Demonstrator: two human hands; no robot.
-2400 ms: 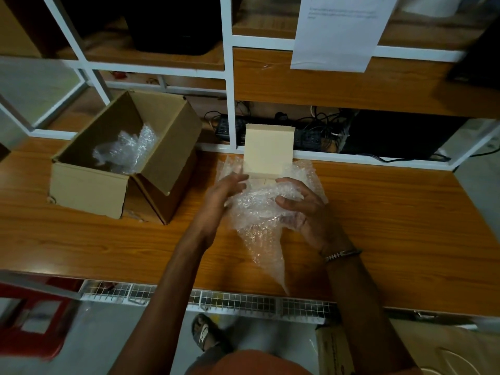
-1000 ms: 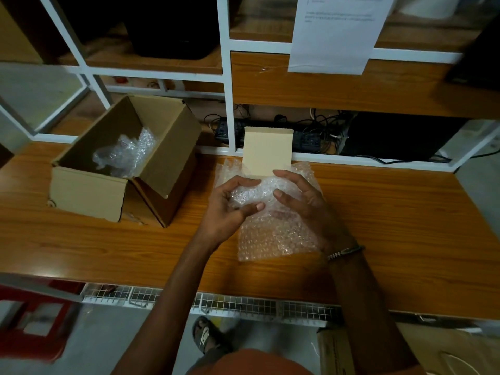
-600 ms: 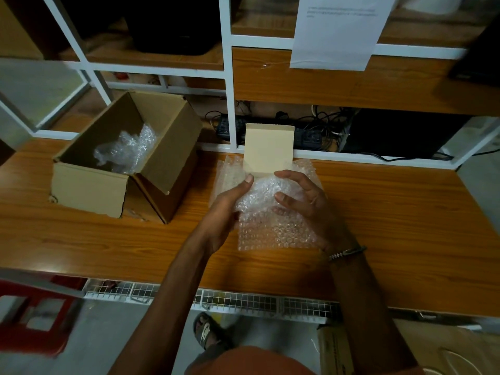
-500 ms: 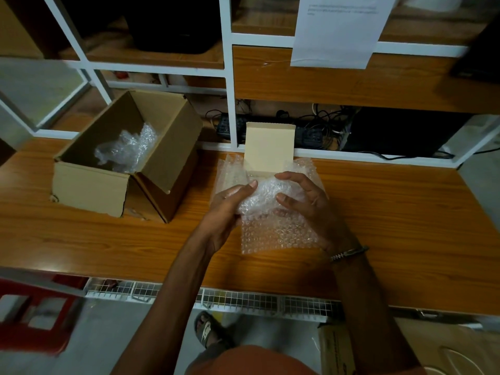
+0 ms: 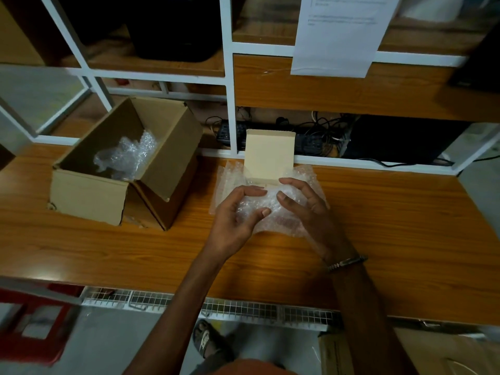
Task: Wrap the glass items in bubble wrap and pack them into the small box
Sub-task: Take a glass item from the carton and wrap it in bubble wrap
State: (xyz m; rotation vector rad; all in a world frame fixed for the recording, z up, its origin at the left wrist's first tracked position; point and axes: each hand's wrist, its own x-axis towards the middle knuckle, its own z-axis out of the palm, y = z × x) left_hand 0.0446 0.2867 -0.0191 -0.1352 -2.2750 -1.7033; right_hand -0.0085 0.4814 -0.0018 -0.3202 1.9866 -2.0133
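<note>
My left hand (image 5: 234, 217) and my right hand (image 5: 308, 209) both hold a bundle of bubble wrap (image 5: 266, 209) at the middle of the wooden table (image 5: 392, 234), fingers curled round its top and sides. Whatever is inside the wrap is hidden. A loose end of the wrap lies flat on the table under the bundle. Just behind it a small pale box (image 5: 269, 156) stands with its lid flap up. More bubble wrap sheets (image 5: 230, 180) lie under that box.
A larger brown cardboard box (image 5: 89, 193) stands open at the left with crumpled bubble wrap (image 5: 127, 155) inside. White shelf frames (image 5: 228, 77) rise behind the table, with cables and a power strip (image 5: 305, 143). A paper sheet (image 5: 338, 33) hangs above.
The hanging tail of wrap has been folded under and the bundle rolled tighter. Both hands stayed on it, my left thumb shifting across its front.
</note>
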